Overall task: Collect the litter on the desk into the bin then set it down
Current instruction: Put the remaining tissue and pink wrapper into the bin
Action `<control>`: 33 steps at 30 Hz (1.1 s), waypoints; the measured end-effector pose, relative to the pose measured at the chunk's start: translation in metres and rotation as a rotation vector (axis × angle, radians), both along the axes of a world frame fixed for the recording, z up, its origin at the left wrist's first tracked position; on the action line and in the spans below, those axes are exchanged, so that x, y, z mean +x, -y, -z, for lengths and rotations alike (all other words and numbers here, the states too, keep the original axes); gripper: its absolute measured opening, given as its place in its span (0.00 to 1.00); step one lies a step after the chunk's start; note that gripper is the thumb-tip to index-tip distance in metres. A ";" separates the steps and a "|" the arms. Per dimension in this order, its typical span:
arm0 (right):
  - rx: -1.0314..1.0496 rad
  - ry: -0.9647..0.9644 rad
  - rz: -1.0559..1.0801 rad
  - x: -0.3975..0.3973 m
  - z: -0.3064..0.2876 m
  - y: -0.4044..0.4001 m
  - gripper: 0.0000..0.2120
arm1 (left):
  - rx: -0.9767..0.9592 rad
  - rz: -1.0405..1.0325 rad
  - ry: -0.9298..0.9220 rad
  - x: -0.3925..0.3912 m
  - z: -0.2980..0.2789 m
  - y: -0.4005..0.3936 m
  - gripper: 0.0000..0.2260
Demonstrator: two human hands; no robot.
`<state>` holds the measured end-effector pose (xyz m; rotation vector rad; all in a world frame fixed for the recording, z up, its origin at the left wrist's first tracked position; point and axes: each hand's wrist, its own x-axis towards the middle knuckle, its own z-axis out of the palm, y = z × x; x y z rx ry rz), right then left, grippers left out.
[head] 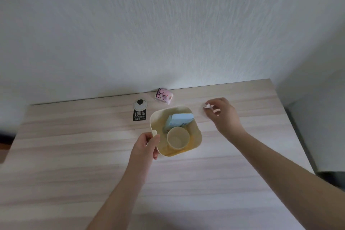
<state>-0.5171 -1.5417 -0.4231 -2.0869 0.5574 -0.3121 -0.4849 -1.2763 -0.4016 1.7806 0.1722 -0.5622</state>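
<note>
A cream square bin [197, 136] stands on the wooden desk [74, 155] near its middle. Inside it lie a pale blue box [179, 120] and a paper cup [178, 139]. My left hand [147, 145] grips the bin by a small handle on its left rim. To the right of the bin, my right hand [222, 115] pinches a small white scrap of litter [207, 106] at the desk surface. A pink printed packet [164, 96] lies by the wall behind the bin.
A black and white hang tag reading 100% [139, 110] lies left of the bin near the wall. The white wall runs along the desk's far edge. The desk's right edge drops off beside a grey surface [317, 136].
</note>
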 end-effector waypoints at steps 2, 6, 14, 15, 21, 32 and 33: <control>0.061 0.085 0.024 -0.015 -0.028 -0.012 0.08 | -0.008 0.010 0.005 -0.005 -0.003 0.002 0.07; 0.131 0.167 -0.022 -0.042 -0.068 -0.039 0.08 | -0.004 0.035 0.001 -0.017 -0.009 0.006 0.07; -0.092 0.079 -0.249 -0.065 -0.082 -0.101 0.08 | -0.016 0.070 0.052 -0.031 -0.010 -0.001 0.09; -0.102 0.020 -0.263 -0.066 -0.078 -0.109 0.09 | -0.025 0.069 0.055 -0.032 -0.010 -0.003 0.09; -0.122 -0.198 -0.264 -0.063 -0.060 -0.149 0.20 | -0.049 0.127 0.032 -0.034 -0.003 -0.022 0.10; -0.122 -0.137 -0.257 -0.044 -0.086 -0.207 0.23 | -0.160 0.082 -0.033 -0.004 -0.004 -0.087 0.07; -0.118 -0.117 -0.239 -0.043 -0.091 -0.209 0.23 | -0.161 0.073 -0.037 0.000 -0.004 -0.092 0.07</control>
